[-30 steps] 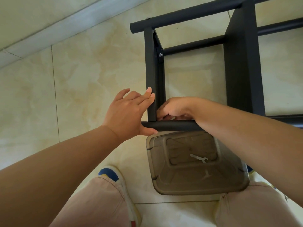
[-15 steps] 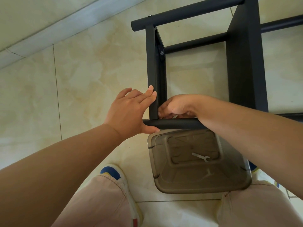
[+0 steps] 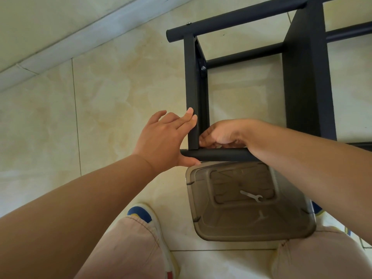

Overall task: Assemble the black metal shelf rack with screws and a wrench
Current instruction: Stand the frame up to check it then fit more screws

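While the black shelf rack (image 3: 306, 77) stands on the tiled floor (image 3: 120, 87), the left hand (image 3: 163, 141) braces its near-left corner: fingers straight against the upright, thumb under the near crossbar (image 3: 219, 154). Right hand (image 3: 221, 135) is just inside that corner, fingers curled at the joint; what they pinch is hidden. Wrench (image 3: 251, 196) lies in a brown translucent bin (image 3: 251, 228) near the bar, between the knees.

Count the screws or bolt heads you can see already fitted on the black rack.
2. One bolt head sits on the bracket inside the upright post, at the middle crossbar. One screw pokes up from the top tube. The right hand may hide another at the lower joint.
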